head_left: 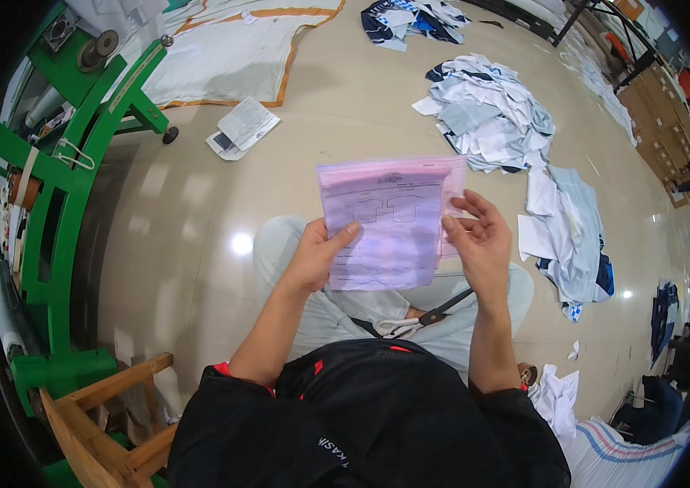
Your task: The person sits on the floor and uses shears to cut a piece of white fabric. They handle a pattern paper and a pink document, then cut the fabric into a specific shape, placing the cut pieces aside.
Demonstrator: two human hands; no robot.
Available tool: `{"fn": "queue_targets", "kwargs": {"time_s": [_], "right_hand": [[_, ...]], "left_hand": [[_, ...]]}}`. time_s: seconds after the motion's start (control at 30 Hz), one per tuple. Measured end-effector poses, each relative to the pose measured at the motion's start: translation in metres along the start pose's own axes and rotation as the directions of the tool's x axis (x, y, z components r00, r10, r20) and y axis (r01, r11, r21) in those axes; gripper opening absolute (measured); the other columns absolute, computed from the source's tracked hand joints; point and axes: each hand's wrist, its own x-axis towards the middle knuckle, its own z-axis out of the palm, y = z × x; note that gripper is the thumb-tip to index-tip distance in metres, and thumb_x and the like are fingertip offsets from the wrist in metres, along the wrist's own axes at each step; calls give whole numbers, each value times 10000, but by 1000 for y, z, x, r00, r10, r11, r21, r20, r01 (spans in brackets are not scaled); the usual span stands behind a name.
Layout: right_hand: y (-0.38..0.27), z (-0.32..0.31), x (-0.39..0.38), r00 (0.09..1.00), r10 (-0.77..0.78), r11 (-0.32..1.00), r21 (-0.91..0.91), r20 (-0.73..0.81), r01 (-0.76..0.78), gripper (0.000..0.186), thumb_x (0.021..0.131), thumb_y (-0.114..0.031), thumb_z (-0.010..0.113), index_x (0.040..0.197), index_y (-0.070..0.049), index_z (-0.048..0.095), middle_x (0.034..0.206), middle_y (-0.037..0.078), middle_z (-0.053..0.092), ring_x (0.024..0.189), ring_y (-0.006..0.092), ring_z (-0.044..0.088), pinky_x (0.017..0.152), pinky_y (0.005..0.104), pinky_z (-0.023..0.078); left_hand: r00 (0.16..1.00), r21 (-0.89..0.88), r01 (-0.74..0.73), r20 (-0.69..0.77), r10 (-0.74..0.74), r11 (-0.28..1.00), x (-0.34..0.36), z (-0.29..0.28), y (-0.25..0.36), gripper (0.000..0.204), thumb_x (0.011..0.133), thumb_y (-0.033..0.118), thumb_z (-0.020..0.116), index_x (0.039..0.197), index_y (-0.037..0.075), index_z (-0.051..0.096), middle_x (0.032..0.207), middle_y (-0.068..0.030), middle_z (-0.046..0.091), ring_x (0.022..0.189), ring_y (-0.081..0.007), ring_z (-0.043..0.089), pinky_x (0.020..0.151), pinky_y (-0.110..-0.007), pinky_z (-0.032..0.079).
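The lilac printed paper sheet (393,256), its lettering blurring, is hiding fingers of the left hand (313,256) and most of the pink paper sheet (454,185) by the right hand (483,244).

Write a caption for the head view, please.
Left hand holding printed sheets, right hand at their edge, fabric heaps on the floor.

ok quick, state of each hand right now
Left hand: closed, holding the lilac sheet.
Right hand: partly curled beside the pink sheet; grip can't be told.

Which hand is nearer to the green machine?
Left. The left hand, holding the sheets, is right of the machine; the right hand, on their opposite side, is farther right.
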Motion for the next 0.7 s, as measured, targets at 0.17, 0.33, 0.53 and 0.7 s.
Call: {"fn": "queue_targets", "kwargs": {"time_s": [0.17,0.33,0.53,0.7], "right_hand": [[11,4,-1,990,124,992,22,71,-125,325,938,-18,782,1233,68,674,929,77,737,800,108,662,752,239,530],[-30,-34,6,956,39,912,-401,292,85,98,919,7,765,1011,19,729,818,28,705,773,104,641,721,274,506],[-85,-38,26,821,-127,710,-527,557,468,178,820,-68,819,969,-27,730,1207,121,673,1129,303,631,980,375,480],[-93,2,32,688,-215,245,-644,693,725,133,837,-158,807,946,-99,761,1576,162,488,1578,381,263,1173,708,206]], "left_hand": [[996,61,-80,35,78,995,-3,9,-3,303,1065,88,644,1338,-42,666,1246,-78,738,1095,-134,686,973,-307,543],[997,81,-51,58,47,995,-7,-8,6,300,1075,111,635,1334,-36,674,1244,-61,739,1095,-115,679,967,-292,539],[979,250,87,159,-129,964,-4,-24,22,306,1085,118,608,1349,-28,661,1264,-64,733,1117,-125,678,978,-311,537],[924,480,42,314,-217,876,-5,-3,32,268,1081,125,578,1271,-24,694,995,16,706,874,-56,592,771,-270,509]]}}
